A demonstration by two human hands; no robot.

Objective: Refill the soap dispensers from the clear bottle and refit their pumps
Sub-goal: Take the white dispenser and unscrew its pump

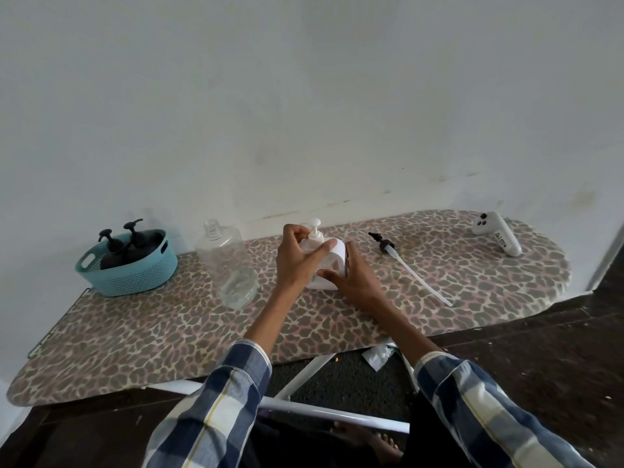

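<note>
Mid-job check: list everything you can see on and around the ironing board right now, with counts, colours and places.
Leopard-print ironing board: one, brown and pink, against the wall.
Teal plastic basket: one, far left of the board.
Dark pump dispensers: two, in the basket.
Clear plastic bottle: one, uncapped, right of the basket.
White pump dispenser: one, centre.
Loose black pump with white tube: one, lying right of centre.
White handheld device: one, far right.
Left hand: grips the white dispenser's top.
Right hand: holds its body.

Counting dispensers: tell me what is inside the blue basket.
Two dark pump bottles stand inside the blue basket, pumps fitted. The basket's wall hides their lower parts and anything on its floor.
</note>
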